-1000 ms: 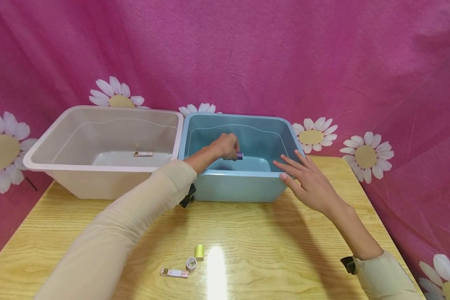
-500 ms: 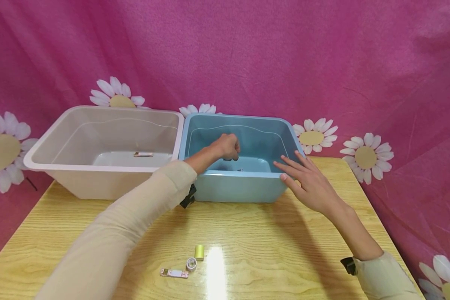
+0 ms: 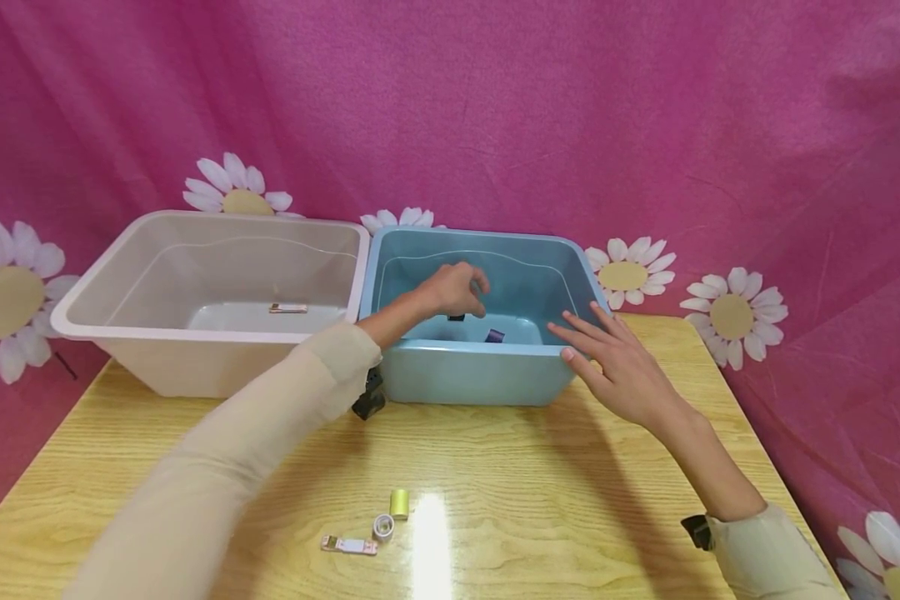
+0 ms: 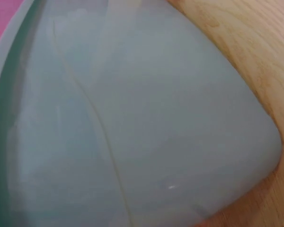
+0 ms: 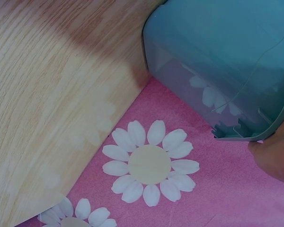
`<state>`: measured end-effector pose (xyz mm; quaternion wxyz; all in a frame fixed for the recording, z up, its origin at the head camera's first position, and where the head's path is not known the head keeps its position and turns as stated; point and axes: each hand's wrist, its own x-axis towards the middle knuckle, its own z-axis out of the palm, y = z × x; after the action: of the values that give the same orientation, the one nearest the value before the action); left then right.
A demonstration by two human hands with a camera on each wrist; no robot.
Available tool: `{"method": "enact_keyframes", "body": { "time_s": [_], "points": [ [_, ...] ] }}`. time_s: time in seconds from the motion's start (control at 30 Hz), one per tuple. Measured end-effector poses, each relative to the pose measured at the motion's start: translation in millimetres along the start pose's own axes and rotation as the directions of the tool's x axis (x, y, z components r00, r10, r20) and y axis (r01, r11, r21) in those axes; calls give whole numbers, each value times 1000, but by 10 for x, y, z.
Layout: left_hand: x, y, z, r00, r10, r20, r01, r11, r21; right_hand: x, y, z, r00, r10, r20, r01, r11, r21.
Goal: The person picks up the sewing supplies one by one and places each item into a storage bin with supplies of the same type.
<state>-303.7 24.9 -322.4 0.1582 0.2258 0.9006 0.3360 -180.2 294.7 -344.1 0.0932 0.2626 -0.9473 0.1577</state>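
My left hand (image 3: pixel 456 290) hangs inside the blue plastic bin (image 3: pixel 487 375), its fingers loosely bent with nothing between them. Below its fingertips a dark purple thread spool (image 3: pixel 495 336) lies on the bin floor. Another small dark object (image 3: pixel 456 317) shows just under the palm, partly hidden. With fingers spread, my right hand (image 3: pixel 618 367) rests on the bin's right rim; the right wrist view catches part of that hand (image 5: pixel 277 153) at the rim. The left wrist view shows only the bin's outer wall (image 4: pixel 156 113) and some wood.
A beige bin (image 3: pixel 195 362) stands against the blue one on the left, holding a small folded measuring tape (image 3: pixel 288 308). Nearer on the wooden table (image 3: pixel 495 500) are a yellow thread spool (image 3: pixel 399 504), a white ring-shaped item (image 3: pixel 383 527) and another folded tape (image 3: pixel 348 545). A pink flowered cloth (image 3: pixel 495 108) hangs behind.
My left hand has let go of the purple spool, which dropped to the blue bin's floor. Its fingers have loosened and the forearm has drawn slightly left. The right hand stays put.
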Motion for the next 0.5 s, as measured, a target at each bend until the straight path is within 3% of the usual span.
{"method": "enact_keyframes", "body": {
  "time_s": [0.27,0.5],
  "points": [
    [-141,53,-6,998,68,-5,-68,996,-54,1,5,6,1000,-7,-10,7,1000,1],
    [-328,115,26,979,203,-15,-204,976,-76,-9,2,17,1000,-12,-24,12,1000,-2]
  ]
}}
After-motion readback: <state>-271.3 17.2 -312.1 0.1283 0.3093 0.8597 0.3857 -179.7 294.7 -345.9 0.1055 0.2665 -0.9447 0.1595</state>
